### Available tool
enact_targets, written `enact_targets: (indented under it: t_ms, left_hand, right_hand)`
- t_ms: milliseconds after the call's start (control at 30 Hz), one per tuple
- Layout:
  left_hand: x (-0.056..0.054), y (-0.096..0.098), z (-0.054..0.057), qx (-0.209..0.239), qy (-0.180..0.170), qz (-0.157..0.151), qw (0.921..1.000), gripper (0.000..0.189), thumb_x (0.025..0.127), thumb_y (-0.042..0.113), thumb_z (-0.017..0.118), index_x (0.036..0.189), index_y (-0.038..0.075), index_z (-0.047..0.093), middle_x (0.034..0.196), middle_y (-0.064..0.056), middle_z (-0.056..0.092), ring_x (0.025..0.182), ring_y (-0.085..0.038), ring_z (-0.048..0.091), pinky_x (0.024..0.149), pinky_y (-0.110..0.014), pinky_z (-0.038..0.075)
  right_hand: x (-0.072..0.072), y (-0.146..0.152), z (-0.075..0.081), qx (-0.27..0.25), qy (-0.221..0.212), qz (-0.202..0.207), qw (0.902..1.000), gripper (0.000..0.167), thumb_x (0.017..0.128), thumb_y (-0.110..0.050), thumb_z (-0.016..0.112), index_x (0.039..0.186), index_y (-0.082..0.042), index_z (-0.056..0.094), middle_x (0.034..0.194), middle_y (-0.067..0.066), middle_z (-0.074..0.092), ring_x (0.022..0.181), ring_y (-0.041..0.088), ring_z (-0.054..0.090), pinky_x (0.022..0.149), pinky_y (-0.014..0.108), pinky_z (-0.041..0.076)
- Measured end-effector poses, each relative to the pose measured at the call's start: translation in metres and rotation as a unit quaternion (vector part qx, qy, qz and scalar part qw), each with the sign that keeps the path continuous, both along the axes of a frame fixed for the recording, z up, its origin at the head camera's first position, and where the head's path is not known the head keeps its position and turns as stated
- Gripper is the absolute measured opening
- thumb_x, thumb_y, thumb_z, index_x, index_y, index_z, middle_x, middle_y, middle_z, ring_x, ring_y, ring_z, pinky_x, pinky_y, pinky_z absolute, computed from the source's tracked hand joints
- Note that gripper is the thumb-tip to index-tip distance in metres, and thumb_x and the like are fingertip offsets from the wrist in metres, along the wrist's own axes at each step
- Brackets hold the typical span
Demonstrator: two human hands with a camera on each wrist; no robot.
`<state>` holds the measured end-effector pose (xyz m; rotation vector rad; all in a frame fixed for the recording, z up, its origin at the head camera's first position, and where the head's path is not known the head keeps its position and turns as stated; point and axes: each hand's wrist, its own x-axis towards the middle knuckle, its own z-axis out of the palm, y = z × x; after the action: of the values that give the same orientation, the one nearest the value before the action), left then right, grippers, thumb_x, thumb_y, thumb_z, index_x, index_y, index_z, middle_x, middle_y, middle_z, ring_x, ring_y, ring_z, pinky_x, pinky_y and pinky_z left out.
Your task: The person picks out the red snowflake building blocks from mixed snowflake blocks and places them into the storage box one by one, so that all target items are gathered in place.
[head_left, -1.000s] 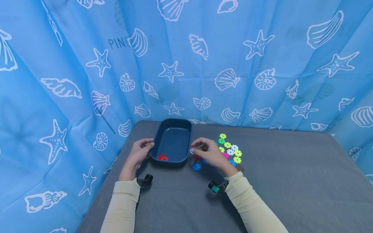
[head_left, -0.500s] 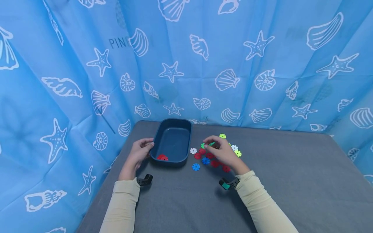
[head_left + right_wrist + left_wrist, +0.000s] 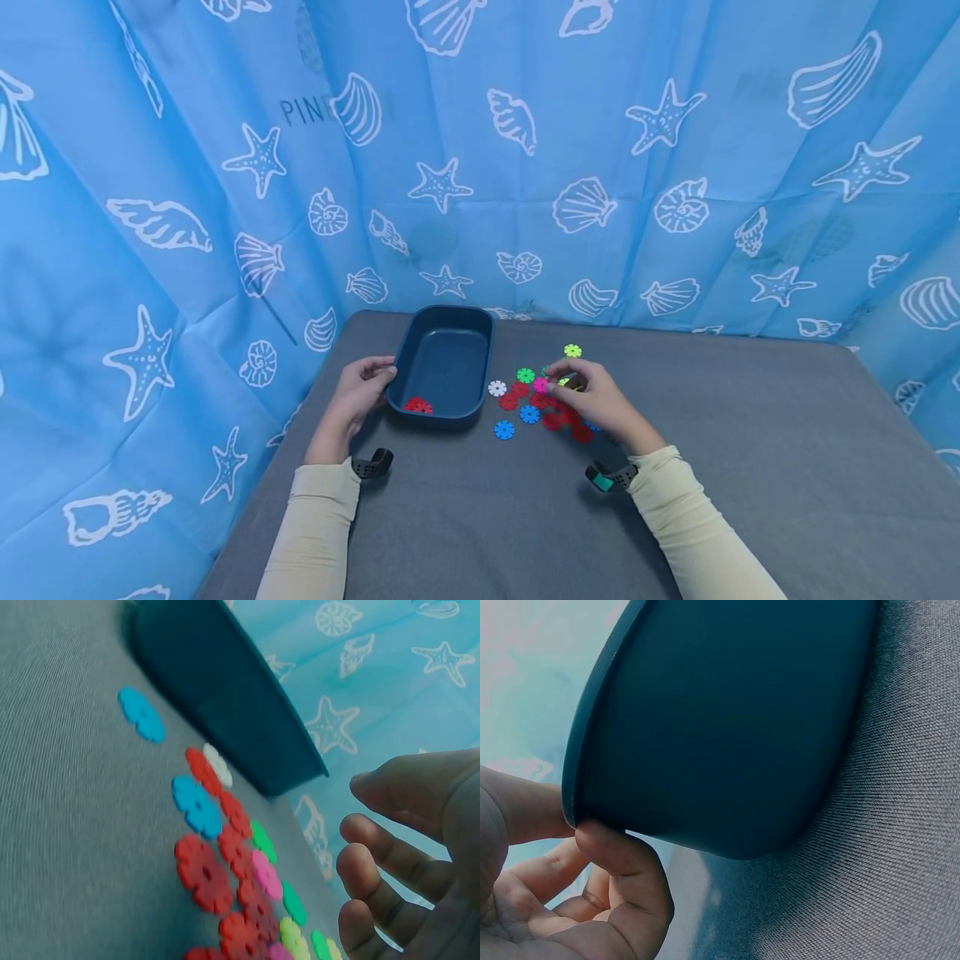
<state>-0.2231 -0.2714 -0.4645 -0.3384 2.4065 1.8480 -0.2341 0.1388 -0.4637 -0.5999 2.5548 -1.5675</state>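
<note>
With thumb and fingers my left hand [image 3: 358, 398] pinches the near left rim of a dark blue plastic tub [image 3: 400, 360], as the left wrist view also shows. A few red flower-shaped discs [image 3: 418, 405] lie in its near left corner. My right hand [image 3: 598, 402] hovers over a spread of similar discs right of the tub, fingers loosely bent. In the right wrist view its thumb and fingertips [image 3: 358, 870] stand apart, holding nothing. Close to them in the head view is a pink disc [image 3: 541, 385]. Part of the spread is hidden beneath this hand.
Nearest the tub lie a white disc [image 3: 497, 388] and a blue disc [image 3: 505, 430]. Several red discs [image 3: 202, 874] overlap; a yellow disc [image 3: 573, 351] lies farthest back. Grey cloth [image 3: 465, 508] covers the table, and a blue shell-patterned curtain [image 3: 480, 167] hangs behind and at left.
My right hand has moved right, from beside the tub's edge to over the discs, uncovering white, red, green and pink ones. My left hand and the tub have stayed in place.
</note>
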Motion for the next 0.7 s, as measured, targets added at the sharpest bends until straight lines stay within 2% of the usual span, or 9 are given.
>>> enact_targets:
  t_ms: [133,300,700]
  left_hand:
    - [0.0,0.0,0.001,0.0,-0.004,0.002,1.0,0.041,0.11,0.027,0.059,0.147,0.01,0.06,0.138,-0.018,0.06,0.12,-0.03,0.06,0.096,-0.04,0.056]
    - [0.0,0.0,0.0,-0.001,-0.006,0.005,1.0,0.041,0.11,0.028,0.059,0.147,0.01,0.06,0.138,-0.019,0.061,0.117,-0.029,0.061,0.092,-0.036,0.056]
    - [-0.001,0.0,-0.001,-0.002,-0.004,0.008,1.0,0.041,0.11,0.029,0.06,0.147,0.011,0.06,0.137,-0.017,0.061,0.116,-0.029,0.061,0.089,-0.034,0.056]
  right_hand:
    - [-0.001,0.007,-0.005,0.005,0.006,0.003,1.0,0.028,0.101,-0.01,0.072,0.125,0.004,0.068,0.116,0.02,0.071,0.088,0.028,0.068,0.072,0.028,0.056]
    - [-0.002,0.012,-0.012,0.019,0.006,0.007,0.9998,0.027,0.1,-0.011,0.074,0.123,0.003,0.07,0.107,0.017,0.069,0.084,0.027,0.066,0.069,0.027,0.054]
    - [-0.006,0.012,-0.027,0.079,0.023,0.009,0.9966,0.026,0.098,-0.012,0.076,0.121,-0.001,0.074,0.093,0.008,0.061,0.08,0.021,0.054,0.071,0.031,0.048]
